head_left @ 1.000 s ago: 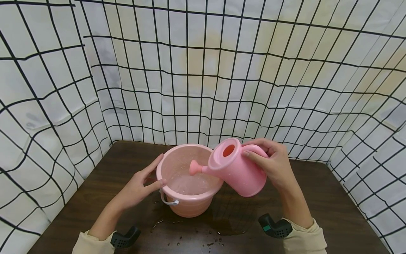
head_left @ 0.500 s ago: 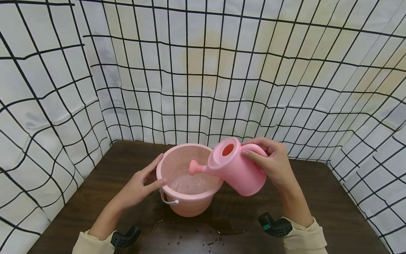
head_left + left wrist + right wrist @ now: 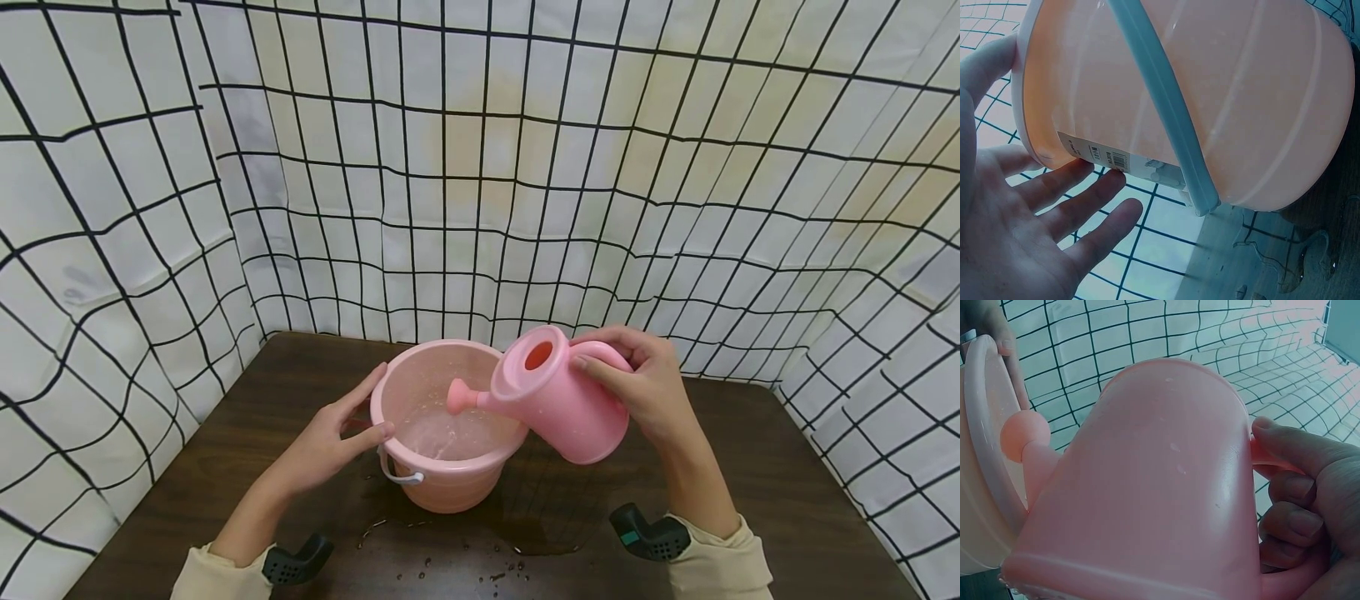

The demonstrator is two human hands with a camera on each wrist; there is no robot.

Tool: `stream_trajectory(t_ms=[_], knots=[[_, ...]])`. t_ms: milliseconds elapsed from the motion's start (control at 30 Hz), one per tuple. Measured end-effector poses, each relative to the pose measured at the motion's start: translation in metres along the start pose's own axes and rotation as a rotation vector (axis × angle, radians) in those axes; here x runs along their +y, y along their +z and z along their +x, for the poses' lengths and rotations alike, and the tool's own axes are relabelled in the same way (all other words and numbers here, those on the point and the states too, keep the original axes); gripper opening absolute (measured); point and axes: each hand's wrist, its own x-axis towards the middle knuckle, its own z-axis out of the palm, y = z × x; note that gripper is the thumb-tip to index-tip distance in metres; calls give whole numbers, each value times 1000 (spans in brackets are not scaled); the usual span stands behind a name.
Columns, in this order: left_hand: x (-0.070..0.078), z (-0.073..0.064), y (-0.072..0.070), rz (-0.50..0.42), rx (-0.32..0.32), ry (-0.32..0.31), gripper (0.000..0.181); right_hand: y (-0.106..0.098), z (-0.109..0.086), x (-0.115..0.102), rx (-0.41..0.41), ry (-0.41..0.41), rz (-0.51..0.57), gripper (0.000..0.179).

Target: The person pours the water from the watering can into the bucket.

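Observation:
A pink watering can (image 3: 566, 408) is tilted to the left, its rose (image 3: 461, 397) over the mouth of a pale pink bucket (image 3: 453, 475). My right hand (image 3: 648, 383) grips the can's handle, fingers curled round it and thumb along its top, as the right wrist view also shows. Ripples disturb the water (image 3: 450, 433) inside the bucket. On the bucket's left side, my left hand (image 3: 330, 446) rests against the rim with thumb and fingers spread. In the left wrist view its fairly straight fingers (image 3: 1094, 206) touch the bucket near a label (image 3: 1094, 153).
The bucket's grey-white handle (image 3: 397, 473) hangs down at the front left. Spilled water (image 3: 540, 537) and drops lie on the dark wooden table (image 3: 780, 492) before the bucket. White walls with a black grid (image 3: 480, 208) enclose the table at the back and sides.
Ripples in the bucket's water have shifted and look stronger toward the near side. Both hands, the watering can and the bucket have stayed nearly still.

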Motion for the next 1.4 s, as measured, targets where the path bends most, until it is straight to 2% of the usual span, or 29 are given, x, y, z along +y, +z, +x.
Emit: stream_trajectory(t_ms=[867,1400], knots=[[-1,0,0,-12,-4,-15,71,1,0,-2,-6,-1,5,18],[-1,0,0,-28,-5,9,70,0,1,-1,-17,1,2,18]])
